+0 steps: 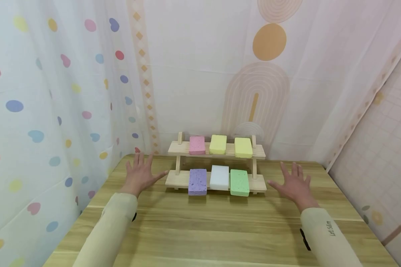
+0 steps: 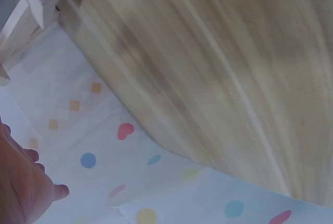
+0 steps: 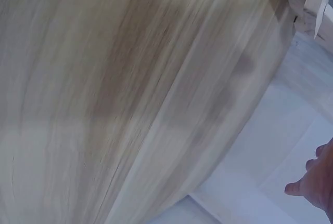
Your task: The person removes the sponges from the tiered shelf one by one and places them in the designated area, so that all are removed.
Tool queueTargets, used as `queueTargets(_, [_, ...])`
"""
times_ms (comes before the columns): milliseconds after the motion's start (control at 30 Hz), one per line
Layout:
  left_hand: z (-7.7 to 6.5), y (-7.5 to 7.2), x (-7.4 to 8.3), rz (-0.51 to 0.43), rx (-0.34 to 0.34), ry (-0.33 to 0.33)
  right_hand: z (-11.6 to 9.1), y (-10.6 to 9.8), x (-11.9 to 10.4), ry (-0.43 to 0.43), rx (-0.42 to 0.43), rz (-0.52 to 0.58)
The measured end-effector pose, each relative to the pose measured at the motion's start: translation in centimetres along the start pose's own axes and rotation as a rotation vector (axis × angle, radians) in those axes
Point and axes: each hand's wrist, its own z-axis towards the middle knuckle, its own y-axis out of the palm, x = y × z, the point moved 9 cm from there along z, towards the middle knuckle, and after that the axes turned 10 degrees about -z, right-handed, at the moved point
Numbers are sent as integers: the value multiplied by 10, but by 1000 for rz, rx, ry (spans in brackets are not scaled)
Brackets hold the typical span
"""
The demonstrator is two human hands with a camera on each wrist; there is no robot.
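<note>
In the head view my left hand [image 1: 141, 175] is spread with straight fingers, its thumb pointing toward the left end of a two-tier wooden rack [image 1: 258, 183]. My right hand [image 1: 294, 185] is spread the same way off the rack's right end. Neither holds anything. On the upper shelf lie a pink sponge [image 1: 197, 145] and two yellow sponges, one in the middle [image 1: 218, 144] and one on the right [image 1: 243, 147]. The lower shelf bears a purple sponge [image 1: 197, 182], a white sponge [image 1: 219, 177] and a green sponge [image 1: 239, 182].
The rack stands toward the back of a wood-grain table [image 1: 200, 230]. Behind it hangs a pale patterned curtain [image 1: 194, 74]. A dotted curtain [image 1: 70, 78] borders the left side, and a light checked cloth [image 1: 384, 148] hangs on the right.
</note>
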Motion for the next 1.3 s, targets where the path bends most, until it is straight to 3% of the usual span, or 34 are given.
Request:
queueTargets(467, [14, -11, 25, -77, 19, -8, 6, 2, -17, 20, 14, 82])
queueTargets(900, [25, -14, 50, -302, 101, -22, 7, 16, -25, 68, -49, 286])
queueTargets(1300, [28, -11, 67, -496, 88, -70, 8, 42, -28, 86, -101, 514])
